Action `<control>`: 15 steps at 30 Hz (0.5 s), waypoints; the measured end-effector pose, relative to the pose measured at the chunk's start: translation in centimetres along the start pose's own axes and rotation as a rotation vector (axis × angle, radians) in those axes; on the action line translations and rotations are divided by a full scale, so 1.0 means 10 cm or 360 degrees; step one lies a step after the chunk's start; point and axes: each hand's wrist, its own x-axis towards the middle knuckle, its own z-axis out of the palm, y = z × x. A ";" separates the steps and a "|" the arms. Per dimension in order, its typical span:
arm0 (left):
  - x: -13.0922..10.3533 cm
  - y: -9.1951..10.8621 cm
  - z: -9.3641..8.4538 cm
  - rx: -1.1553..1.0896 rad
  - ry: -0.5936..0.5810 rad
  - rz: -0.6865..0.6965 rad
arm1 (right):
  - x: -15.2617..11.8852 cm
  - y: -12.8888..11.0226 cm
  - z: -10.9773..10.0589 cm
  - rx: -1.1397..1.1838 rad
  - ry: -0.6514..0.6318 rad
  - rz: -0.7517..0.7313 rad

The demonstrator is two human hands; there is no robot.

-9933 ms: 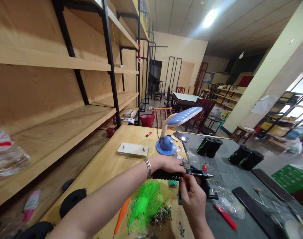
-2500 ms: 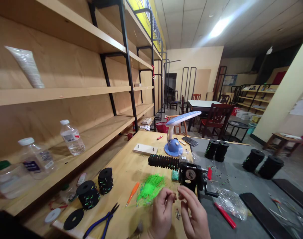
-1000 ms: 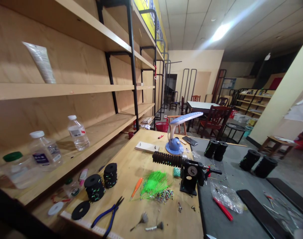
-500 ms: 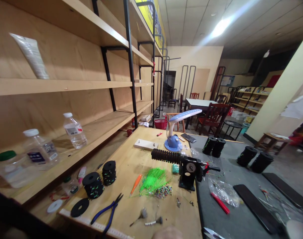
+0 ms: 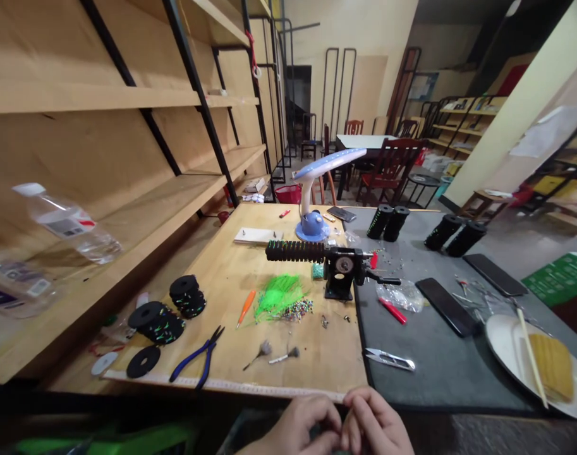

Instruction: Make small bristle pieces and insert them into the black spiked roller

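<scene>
At the table's front edge my left hand (image 5: 300, 424) and my right hand (image 5: 376, 422) meet, fingers curled and pressed together. Anything between the fingertips is too small or hidden to make out. Just beyond them on the wood lie two small grey-tipped brushes, one (image 5: 264, 349) left of the other (image 5: 292, 354). Blue-handled pliers (image 5: 198, 361) rest further left. Thread snips (image 5: 391, 359) lie on the dark mat to the right. Farther back are a bundle of bright green strands (image 5: 279, 294), a pile of colored beads (image 5: 297, 309) and an orange pointed tool (image 5: 245, 308).
A black hand-cranked winder (image 5: 340, 268) with a ridged roller stands mid-table, a blue desk lamp (image 5: 311, 226) behind it. Black foam spools (image 5: 156, 322) stand left. A plate (image 5: 501, 341) with food and chopsticks, a red marker (image 5: 392, 311) and a black phone (image 5: 447, 306) lie right. Shelves (image 5: 184, 196) border the left.
The view has tilted down and turned right, so table objects shift left and up. Both hands now show at the bottom, where only a blurred bit of hand showed before. The plate has come into fuller view.
</scene>
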 end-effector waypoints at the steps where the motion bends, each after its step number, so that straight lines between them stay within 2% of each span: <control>1: -0.02 0.01 0.02 -0.0064 0.0016 -0.0065 | 0.03 0.01 0.00 0.0013 -0.0008 0.0044; 7: -0.11 0.00 0.04 -0.0329 0.0011 -0.0306 | 0.15 0.09 -0.02 0.0096 0.0064 0.0149; 11: -0.14 -0.02 0.02 -0.0261 0.0034 -0.0370 | 0.23 0.06 0.00 0.0137 0.0122 0.0182; 15: -0.13 -0.05 0.00 -0.0057 0.0023 -0.0404 | 0.32 -0.04 -0.01 0.0117 0.0140 0.0113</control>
